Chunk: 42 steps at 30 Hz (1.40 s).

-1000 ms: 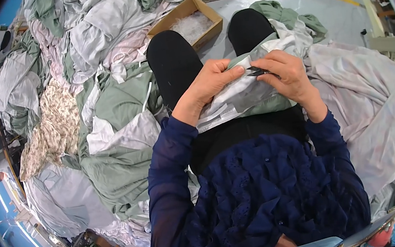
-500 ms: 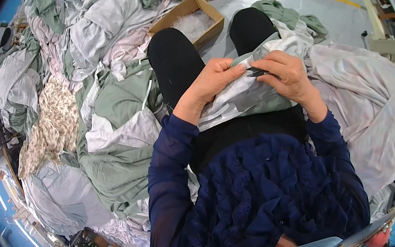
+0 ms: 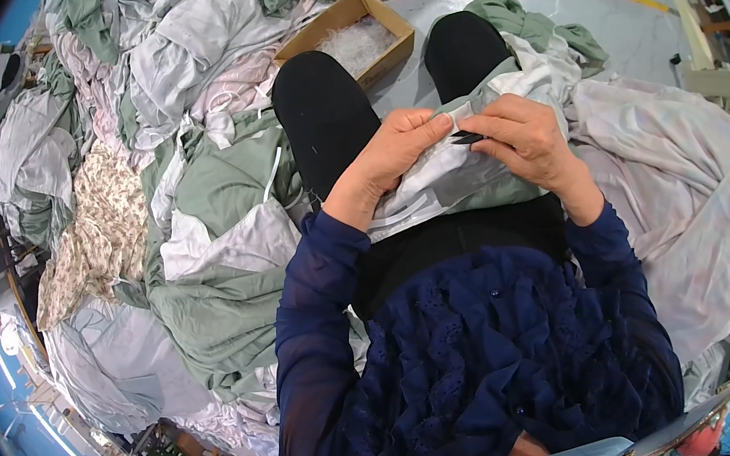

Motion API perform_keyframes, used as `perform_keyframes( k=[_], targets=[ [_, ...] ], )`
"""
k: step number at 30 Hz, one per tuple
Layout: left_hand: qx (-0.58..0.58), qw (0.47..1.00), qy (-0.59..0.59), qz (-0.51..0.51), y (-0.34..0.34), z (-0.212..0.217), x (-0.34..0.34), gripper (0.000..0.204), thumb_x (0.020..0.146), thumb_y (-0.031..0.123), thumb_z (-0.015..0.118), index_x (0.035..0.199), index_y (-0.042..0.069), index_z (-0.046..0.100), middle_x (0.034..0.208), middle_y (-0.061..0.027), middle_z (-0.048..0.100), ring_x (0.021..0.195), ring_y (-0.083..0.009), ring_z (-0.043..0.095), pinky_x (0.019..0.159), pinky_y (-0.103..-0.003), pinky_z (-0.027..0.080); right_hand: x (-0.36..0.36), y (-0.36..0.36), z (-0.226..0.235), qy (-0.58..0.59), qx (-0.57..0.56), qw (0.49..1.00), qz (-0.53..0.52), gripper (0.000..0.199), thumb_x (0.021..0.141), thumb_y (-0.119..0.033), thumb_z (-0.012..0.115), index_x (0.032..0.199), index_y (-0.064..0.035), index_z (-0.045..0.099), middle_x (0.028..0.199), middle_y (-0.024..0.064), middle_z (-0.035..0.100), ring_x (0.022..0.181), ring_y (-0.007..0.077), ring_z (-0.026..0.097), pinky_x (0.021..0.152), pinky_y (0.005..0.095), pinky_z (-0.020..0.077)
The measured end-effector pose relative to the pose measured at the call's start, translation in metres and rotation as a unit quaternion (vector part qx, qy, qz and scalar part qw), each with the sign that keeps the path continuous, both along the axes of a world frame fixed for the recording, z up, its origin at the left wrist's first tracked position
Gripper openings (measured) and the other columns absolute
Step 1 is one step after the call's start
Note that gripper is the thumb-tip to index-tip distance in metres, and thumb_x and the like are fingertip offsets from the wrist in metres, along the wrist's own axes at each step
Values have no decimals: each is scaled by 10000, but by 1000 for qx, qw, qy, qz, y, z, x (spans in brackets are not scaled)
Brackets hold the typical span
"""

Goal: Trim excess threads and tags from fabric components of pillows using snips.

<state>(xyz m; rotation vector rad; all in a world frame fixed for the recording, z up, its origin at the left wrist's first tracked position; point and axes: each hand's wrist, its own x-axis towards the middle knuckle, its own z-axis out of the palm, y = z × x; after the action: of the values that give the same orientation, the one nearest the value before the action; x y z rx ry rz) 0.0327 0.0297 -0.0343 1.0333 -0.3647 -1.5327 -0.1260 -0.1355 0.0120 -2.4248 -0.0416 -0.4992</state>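
Observation:
Across my lap lies a white and green cloth [image 3: 433, 185], its edge drawn up between my two hands. My left hand [image 3: 396, 144] is closed in a pinch on that cloth, thumb on top. Close beside it, my right hand [image 3: 529, 139] is closed round small dark thread snips [image 3: 467, 137], whose pointed blades stick out toward the left thumb. The right thumb and forefinger also press at the cloth's edge. Most of the snips is hidden in the palm.
A cardboard box [image 3: 390, 59] with pale thread scraps stands on the floor beyond my knees. Heaped green and white cloth [image 3: 214, 187] and a floral cloth [image 3: 105, 228] lie at the left. A pale pinkish cloth [image 3: 680, 198] is piled at the right.
My right hand has shifted slightly, its thumb and forefinger now closer on the cloth's edge. The snips' dark blades have tilted a little. My left hand keeps its pinch.

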Motion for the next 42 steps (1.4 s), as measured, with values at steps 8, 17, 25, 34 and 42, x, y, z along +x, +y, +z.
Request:
perform_keyframes(
  k=[8,17,25,34,42],
  targets=[
    [1,1000,7,-4,0,-3,-1,246,981,233,611,991,7,708,873,5,698,739,-31,607,662,-195,491,0,1,-2,-6,6,1000,4,333,667,-35,787,994,-61,730,812,66,643,718,228,621,610,331,497],
    [17,1000,15,11,-1,2,-1,256,983,239,606,1013,3,701,872,-6,701,706,-43,615,642,-201,499,-2,0,-9,-4,104,992,-73,309,731,0,744,1033,-52,707,852,75,650,715,203,619,630,291,481],
    [-14,995,-92,-25,4,19,18,309,966,333,623,1028,35,677,836,59,598,741,-20,504,644,-205,439,23,1,11,87,281,955,-39,460,682,28,776,1119,-51,657,964,-13,617,646,65,440,608,206,397],
    [11,954,-294,-53,41,10,58,216,879,85,684,1062,-28,659,916,7,671,831,-62,594,753,-219,475,36,-84,23,-37,208,943,-258,155,928,-72,653,1070,-26,696,786,-70,603,658,3,470,583,164,383],
    [-120,967,-24,224,29,39,60,242,966,86,570,1173,-35,596,1066,-84,685,904,-143,666,799,-280,538,27,-20,13,4,138,969,-205,316,799,-86,774,1104,-74,692,910,-37,696,633,27,480,567,195,396]
  ],
)
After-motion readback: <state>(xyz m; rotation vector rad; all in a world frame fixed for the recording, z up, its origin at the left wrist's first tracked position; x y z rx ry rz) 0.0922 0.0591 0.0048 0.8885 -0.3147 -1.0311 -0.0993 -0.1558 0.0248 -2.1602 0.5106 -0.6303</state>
